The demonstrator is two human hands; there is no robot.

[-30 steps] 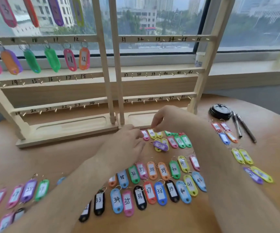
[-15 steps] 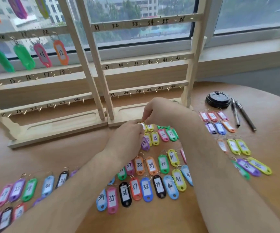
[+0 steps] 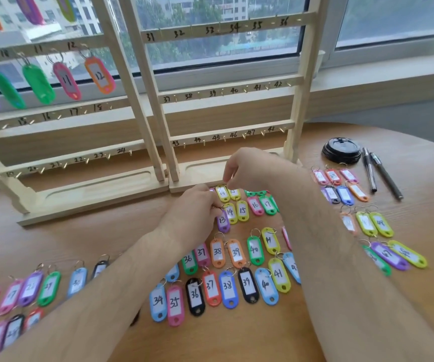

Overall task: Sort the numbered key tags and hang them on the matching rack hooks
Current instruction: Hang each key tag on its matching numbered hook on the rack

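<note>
Purple tag (image 3: 222,221) turned, ring in left grip (image 3: 195,212)

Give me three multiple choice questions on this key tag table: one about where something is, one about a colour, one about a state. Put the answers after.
1. The two pens lie:
A) just right of the black lid in the view
B) in the rack's tray
C) among the tags at far left

2. The tag hanging under 12 is:
A) blue
B) orange
C) black

3. The hooks 31 to 36 are:
A) all filled
B) half filled
C) bare

Answers:
1 A, both pens lie on the table beside the lid.
2 B, its shell is orange around the white label.
3 C, nothing hangs along that rail.
</note>
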